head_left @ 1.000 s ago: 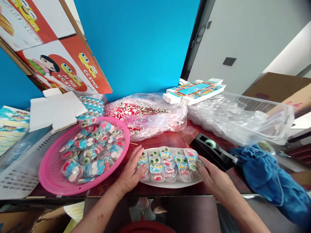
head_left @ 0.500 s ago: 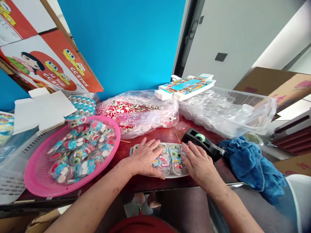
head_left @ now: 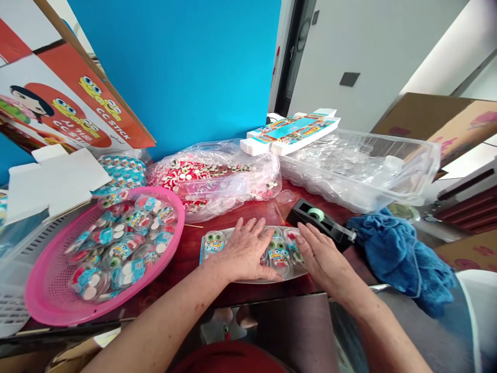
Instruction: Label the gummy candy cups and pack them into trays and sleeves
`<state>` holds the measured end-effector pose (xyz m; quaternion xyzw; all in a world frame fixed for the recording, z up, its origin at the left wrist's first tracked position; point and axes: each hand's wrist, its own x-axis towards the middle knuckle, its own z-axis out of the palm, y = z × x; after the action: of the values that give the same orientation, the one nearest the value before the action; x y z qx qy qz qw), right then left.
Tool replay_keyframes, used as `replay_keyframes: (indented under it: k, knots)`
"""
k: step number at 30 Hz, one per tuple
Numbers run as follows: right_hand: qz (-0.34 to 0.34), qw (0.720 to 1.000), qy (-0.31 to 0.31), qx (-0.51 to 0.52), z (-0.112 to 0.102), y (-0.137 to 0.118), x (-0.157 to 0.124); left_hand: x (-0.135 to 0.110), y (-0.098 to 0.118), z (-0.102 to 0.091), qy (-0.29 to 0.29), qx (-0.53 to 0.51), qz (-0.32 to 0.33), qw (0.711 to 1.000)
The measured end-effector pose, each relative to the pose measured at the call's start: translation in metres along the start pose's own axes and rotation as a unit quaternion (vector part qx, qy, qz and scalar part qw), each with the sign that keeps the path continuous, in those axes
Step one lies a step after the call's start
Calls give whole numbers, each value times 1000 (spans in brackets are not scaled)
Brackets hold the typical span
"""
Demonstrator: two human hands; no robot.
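Observation:
A shallow white box [head_left: 248,281] lies on the dark red table just in front of me, filled with small clear candy packs [head_left: 279,254] that have eyeball-like sweets and blue labels. My left hand [head_left: 248,251] rests flat over the middle of the packs, fingers spread, hiding several of them. At the box's right end, my right hand [head_left: 320,256] lies with its fingers stretched out, the tips touching the packs there. Neither hand grips anything. More packs of the same kind [head_left: 130,248] fill a pink basket [head_left: 37,295] to the left.
Behind the box lies a clear bag [head_left: 233,181] of loose red and white sweets. A black tape dispenser [head_left: 326,225] and a blue cloth [head_left: 404,259] are on the right. Further back stand a clear plastic tub [head_left: 411,171] and a printed carton [head_left: 297,129]. A white carton [head_left: 70,176] leans left.
My left hand has slid right across the packs, uncovering those at the box's left end. My right hand stays at the right end. The camera view has shifted slightly.

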<state>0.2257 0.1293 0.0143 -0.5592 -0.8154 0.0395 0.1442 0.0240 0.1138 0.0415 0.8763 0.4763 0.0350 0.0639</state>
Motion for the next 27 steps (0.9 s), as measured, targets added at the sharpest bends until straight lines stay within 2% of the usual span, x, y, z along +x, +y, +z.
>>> replay_keyframes:
  k: [4,7,10,13,17,19,22,25,27]
  knots:
    - [-45,998,-15,37,1,18,-8,8,0,-1,1,-21,-2,1000]
    - [-47,998,18,35,5,9,-12,11,-1,-6,3,-33,-24,999]
    - [2,999,35,-5,7,-12,-13,16,0,-10,3,-40,-27,999]
    - [66,996,10,-53,0,-31,-12,20,1,-13,-15,-48,-12,999]
    - [103,992,-4,-75,-16,-25,-19,13,-8,-20,-69,-74,-10,995]
    - [72,994,30,-73,-22,-12,-27,6,-18,-25,-100,-73,-15,992]
    - [-56,993,76,-75,-21,-4,-39,2,-34,-30,-118,-78,-29,990]
    - [-163,980,70,-85,-8,-20,-42,11,-42,-28,-109,-115,-51,986]
    - [-168,978,73,-97,2,-36,-36,20,-42,-26,-120,-167,-46,978]
